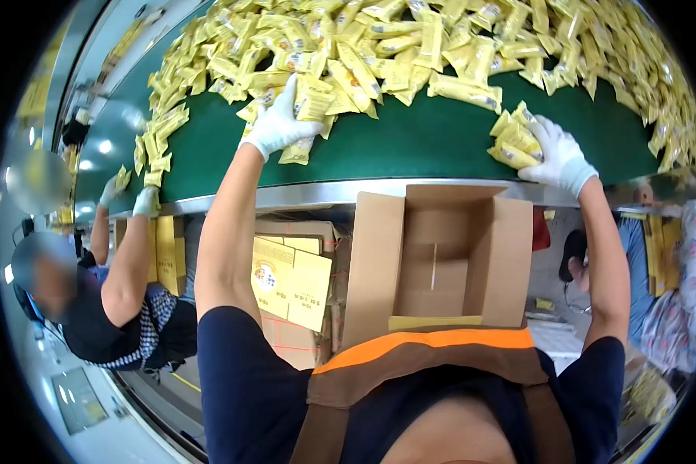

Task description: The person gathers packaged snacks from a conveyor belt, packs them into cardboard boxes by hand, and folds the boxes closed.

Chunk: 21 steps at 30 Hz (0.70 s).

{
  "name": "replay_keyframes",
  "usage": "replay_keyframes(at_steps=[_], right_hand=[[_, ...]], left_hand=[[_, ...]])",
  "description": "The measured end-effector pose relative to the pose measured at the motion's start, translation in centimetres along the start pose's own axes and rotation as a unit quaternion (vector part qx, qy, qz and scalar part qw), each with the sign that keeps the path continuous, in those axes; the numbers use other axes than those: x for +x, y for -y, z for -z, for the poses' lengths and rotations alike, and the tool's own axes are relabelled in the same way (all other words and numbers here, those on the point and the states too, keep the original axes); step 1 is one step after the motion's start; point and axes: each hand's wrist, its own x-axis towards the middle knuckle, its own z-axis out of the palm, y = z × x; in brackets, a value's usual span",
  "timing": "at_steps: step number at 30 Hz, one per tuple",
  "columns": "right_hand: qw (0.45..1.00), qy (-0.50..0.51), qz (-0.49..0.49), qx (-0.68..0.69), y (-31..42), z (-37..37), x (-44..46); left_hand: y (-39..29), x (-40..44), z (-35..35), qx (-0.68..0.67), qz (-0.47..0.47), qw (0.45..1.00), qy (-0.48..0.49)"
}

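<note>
My left hand (pixel 284 126), in a white glove, is spread against several small yellow packets (pixel 313 100) at the near edge of the pile. Its thumb and a finger stand wide apart with packets between them. On the right, my gloved right hand (pixel 555 155) is wrapped round a bunch of yellow packets (pixel 516 141), held close above the green belt (pixel 410 147). Below the belt's metal edge, in front of my body, an open cardboard box (pixel 375 267) stands with its flaps folded out. The bottom of the box shows bare cardboard.
A big heap of yellow packets (pixel 398 39) covers the far side of the belt. Flat yellow printed cartons (pixel 294 282) lie on stacked cardboard left of the box. A co-worker (pixel 124 309) handles packets at far left; patterned cloth (pixel 677 317) hangs at far right.
</note>
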Motion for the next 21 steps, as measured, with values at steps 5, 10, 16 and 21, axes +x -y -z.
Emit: replay_keyframes(at_steps=[5,10,16,21], right_hand=[[0.997,-0.023,-0.054,0.056,0.1,0.4,0.1],[0.993,-0.087,-0.059,0.046,0.9,-0.7,-0.7],[0.997,-0.044,-0.045,0.034,1.0,0.4,-0.3],[0.977,-0.209,0.053,-0.002,3.6,2.3,-0.6]], left_hand=[[-0.4,-2.1,-0.4,-0.044,0.088,0.994,-0.041],[1.0,-5.9,-1.2,-0.056,0.042,0.995,-0.074],[-0.8,-7.0,-3.5,0.203,-0.063,0.976,-0.042],[-4.6,-9.5,-5.5,0.208,0.000,0.971,-0.115]])
